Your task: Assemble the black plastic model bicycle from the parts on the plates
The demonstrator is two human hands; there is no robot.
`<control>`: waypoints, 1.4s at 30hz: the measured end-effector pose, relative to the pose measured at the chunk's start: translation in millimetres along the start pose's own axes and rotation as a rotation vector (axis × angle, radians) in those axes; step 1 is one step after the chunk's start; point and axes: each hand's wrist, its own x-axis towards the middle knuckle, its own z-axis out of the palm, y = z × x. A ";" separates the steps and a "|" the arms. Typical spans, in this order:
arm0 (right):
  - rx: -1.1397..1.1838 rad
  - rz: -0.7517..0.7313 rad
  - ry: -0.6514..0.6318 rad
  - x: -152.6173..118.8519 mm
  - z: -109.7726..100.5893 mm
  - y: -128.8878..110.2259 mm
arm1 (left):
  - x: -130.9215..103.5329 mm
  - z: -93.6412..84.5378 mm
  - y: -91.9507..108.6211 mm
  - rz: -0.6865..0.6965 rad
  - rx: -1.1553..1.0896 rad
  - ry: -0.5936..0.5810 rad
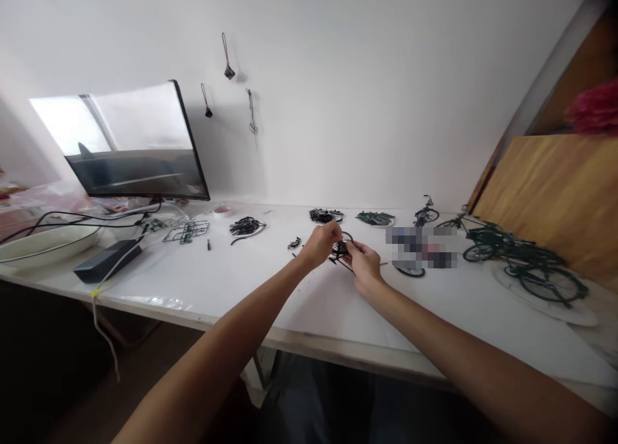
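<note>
Over the middle of the table my two hands meet at a small black model bicycle [338, 260], only partly assembled, with one spoked wheel [346, 237] showing between them. My right hand [365, 264] is closed round its right side, thumb up near the wheel. Fingers pinched together, my left hand [322, 243] is at the wheel's upper left; what is in the pinch is too small to make out. A small dark part [294, 243] lies on the table just left of my left hand. A loose wheel [410, 270] lies to the right, partly behind a blurred patch.
Piles of black parts [247, 226] and green parts [375, 219] lie along the wall. Green model bicycles [550, 283] stand at the right by a wooden board [555, 193]. At left are a monitor [135, 148], a black box [107, 261], a basin [48, 251] and cables.
</note>
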 end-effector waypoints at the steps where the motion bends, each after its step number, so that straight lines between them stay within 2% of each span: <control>1: 0.007 -0.003 0.003 0.1 0.8 0.3 | 1.4 -0.4 -0.1 0.001 0.000 -0.001; 7: 0.052 -0.017 0.007 -6.0 -0.6 1.1 | 2.3 -2.4 2.4 0.015 0.004 0.005; 12: 0.088 -0.017 -0.021 -17.4 -3.7 -2.8 | -9.8 -3.8 16.0 -0.006 0.024 0.096; 17: 0.136 -0.001 -0.009 -23.9 -5.5 -13.8 | -13.8 2.4 27.2 -0.010 0.045 0.175; 23: 0.146 0.041 0.026 -29.7 -20.3 -25.6 | -11.1 11.4 30.8 0.044 0.008 0.153; 27: 0.117 0.062 0.027 -23.8 -28.9 -22.2 | -10.1 16.8 30.2 0.026 -0.039 0.126; 31: 0.094 0.077 0.014 -14.8 -34.1 -11.2 | -8.1 19.8 26.3 -0.008 -0.081 0.057; 34: 0.086 0.105 -0.032 -14.3 -37.5 -7.6 | -6.0 13.8 22.0 -0.012 -0.119 -0.030; 39: 0.041 0.202 -0.256 -30.6 -50.2 -17.4 | -3.0 -10.8 9.0 0.052 -0.197 -0.265; 42: -0.114 0.302 -0.381 -46.4 -67.9 -29.8 | -4.8 -31.5 4.8 0.079 -0.183 -0.382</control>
